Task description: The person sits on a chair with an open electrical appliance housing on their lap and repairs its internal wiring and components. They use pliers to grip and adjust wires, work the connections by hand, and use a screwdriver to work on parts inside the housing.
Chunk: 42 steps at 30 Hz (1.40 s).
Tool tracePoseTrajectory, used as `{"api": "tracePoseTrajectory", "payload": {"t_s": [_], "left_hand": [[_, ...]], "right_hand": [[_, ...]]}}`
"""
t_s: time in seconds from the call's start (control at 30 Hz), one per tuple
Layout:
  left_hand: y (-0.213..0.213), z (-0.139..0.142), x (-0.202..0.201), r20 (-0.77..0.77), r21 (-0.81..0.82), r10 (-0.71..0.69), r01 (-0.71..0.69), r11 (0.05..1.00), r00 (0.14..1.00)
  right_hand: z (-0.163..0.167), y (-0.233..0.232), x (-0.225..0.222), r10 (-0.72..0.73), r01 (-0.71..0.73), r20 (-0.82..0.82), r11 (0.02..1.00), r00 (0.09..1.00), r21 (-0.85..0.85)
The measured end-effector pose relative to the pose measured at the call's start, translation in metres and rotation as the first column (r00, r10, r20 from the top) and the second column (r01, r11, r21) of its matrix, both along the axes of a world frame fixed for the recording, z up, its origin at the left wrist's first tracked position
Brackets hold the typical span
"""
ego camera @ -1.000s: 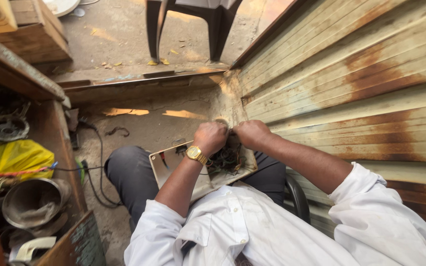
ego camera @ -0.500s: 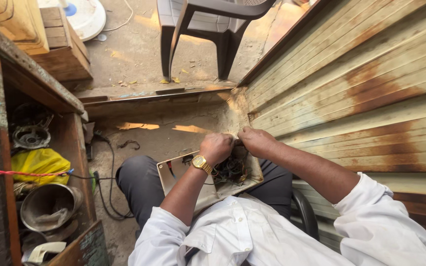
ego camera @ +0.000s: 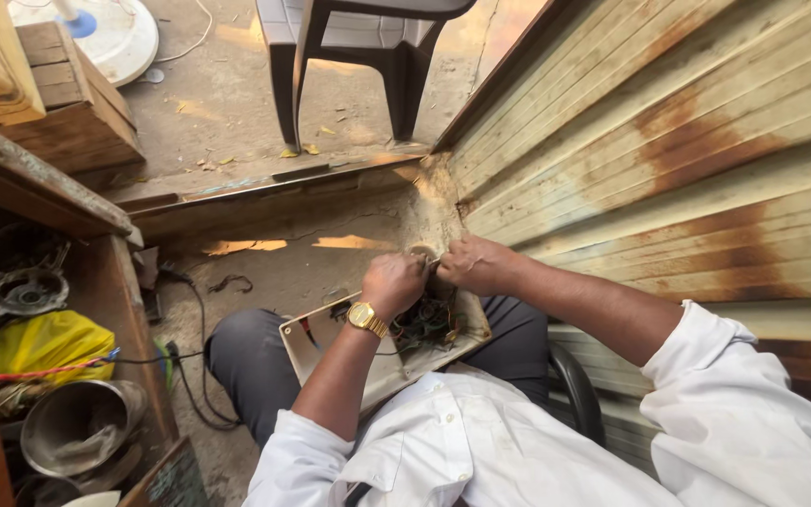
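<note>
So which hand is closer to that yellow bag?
Left. The left hand works over the wired tray, on the yellow bag's side; the right hand is farther, by the metal wall.

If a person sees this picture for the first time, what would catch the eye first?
Probably the two hands meeting at the centre: the left hand, with a gold wristwatch, and the right hand work over an open tray of tangled wires on the lap. The rusty corrugated metal wall fills the right side.

At twelve o'clock from my lap, a dark plastic chair (ego camera: 349, 56); at eleven, a white fan base (ego camera: 105, 33); at nine, a yellow bag (ego camera: 44, 343) above a metal pot (ego camera: 77, 427); at three, rusty corrugated sheeting (ego camera: 687, 160)
</note>
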State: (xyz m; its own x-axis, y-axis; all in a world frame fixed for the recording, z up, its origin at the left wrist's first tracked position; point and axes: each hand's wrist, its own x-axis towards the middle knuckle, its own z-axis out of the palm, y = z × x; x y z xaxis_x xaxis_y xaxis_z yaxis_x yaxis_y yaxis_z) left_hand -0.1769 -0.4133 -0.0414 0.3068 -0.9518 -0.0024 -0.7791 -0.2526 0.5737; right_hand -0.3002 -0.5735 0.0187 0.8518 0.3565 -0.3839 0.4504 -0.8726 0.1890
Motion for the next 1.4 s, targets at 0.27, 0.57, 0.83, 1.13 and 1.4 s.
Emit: {"api": "tracePoseTrajectory", "payload": {"t_s": [0.27,0.57,0.83,1.13,1.4], "left_hand": [[-0.0002,0.0037,-0.001,0.028,0.09,-0.018,0.016,0.996,0.999],[0.0012,0.0042,-0.0037,0.05,0.102,-0.026,0.021,0.995,0.998],[0.0008,0.0052,-0.0056,0.043,0.138,-0.029,0.023,0.99,0.999],[-0.0006,0.0033,-0.0065,0.057,0.157,-0.039,0.029,0.987,0.998],[-0.0001,0.0038,-0.0071,0.047,0.155,-0.036,0.028,0.987,0.998]], "right_hand": [[0.0033,0.0056,-0.0002,0.016,-0.019,-0.032,0.995,0.999,-0.095],[-0.0018,0.0041,-0.0003,-0.093,0.092,-0.075,0.996,0.993,-0.013],[0.0001,0.0079,0.0034,-0.14,0.13,-0.187,0.989,0.972,-0.065],[0.001,0.0102,0.0048,-0.237,0.233,-0.245,0.971,0.94,-0.049],[-0.0011,0.009,0.0038,-0.306,0.314,-0.231,0.95,0.924,-0.003]]}}
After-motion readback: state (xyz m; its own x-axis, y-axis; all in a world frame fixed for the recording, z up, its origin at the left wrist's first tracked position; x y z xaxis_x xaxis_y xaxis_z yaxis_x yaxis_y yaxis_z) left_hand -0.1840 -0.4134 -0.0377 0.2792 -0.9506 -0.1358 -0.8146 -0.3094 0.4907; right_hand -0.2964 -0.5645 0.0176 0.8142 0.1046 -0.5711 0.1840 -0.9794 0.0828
